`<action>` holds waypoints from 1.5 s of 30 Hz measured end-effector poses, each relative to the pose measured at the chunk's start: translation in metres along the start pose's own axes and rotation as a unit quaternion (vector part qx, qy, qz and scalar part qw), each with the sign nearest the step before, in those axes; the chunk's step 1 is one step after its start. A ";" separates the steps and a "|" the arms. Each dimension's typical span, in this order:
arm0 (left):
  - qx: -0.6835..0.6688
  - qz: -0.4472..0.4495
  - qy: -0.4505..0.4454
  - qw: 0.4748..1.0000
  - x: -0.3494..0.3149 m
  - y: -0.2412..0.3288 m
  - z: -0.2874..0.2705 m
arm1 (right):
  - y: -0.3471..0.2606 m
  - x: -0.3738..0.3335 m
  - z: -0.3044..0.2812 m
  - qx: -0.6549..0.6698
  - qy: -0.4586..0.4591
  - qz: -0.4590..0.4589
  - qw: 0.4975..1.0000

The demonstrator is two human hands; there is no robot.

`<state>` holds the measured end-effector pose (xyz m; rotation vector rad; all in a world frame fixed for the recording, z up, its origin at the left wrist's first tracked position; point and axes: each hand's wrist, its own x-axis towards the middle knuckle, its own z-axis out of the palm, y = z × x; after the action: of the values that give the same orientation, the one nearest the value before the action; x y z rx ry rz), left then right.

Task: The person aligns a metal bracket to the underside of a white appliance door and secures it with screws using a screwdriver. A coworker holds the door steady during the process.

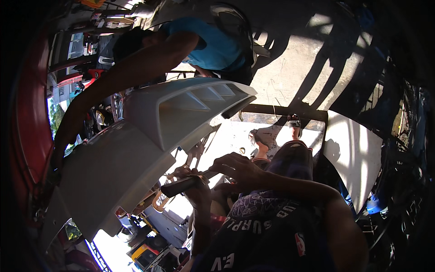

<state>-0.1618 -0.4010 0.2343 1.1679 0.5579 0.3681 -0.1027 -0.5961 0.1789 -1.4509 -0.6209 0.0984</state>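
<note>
A large pale grey moulded panel (108, 158), shaped like a vehicle body part with slatted recesses, slopes across the left and middle. Just off its near edge, my left hand (197, 192) is closed around a dark, elongated block (177, 187), whose blunt end sticks out to the left. My right hand (238, 170) reaches in from the right with its fingers bent against the block's other end, by my left fingers. Deep shadow hides what the right fingertips grip, and the block's exact kind cannot be made out.
Beyond the panel a person in a blue shirt (204, 45) leans over, one arm stretched along its far left side. A pale curved panel (353, 156) stands at the right. A red surface (29, 109) rises at far left. Yellow and black equipment (147, 254) lies lower left.
</note>
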 end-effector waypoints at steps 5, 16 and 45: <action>0.554 0.172 -0.089 0.810 -0.025 -0.010 0.066 | 0.004 -0.008 -0.014 0.084 -0.062 0.212 0.972; 0.443 0.034 -0.075 0.893 -0.007 0.009 0.123 | -0.003 -0.005 -0.036 0.164 0.026 0.187 0.968; 0.510 -0.143 -0.203 0.824 0.042 0.043 0.036 | -0.054 0.031 -0.012 0.692 0.125 0.460 0.542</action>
<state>-0.1062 -0.3900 0.2755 2.0868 0.5414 -0.5263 -0.0877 -0.6015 0.2398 -0.0025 0.5638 0.9678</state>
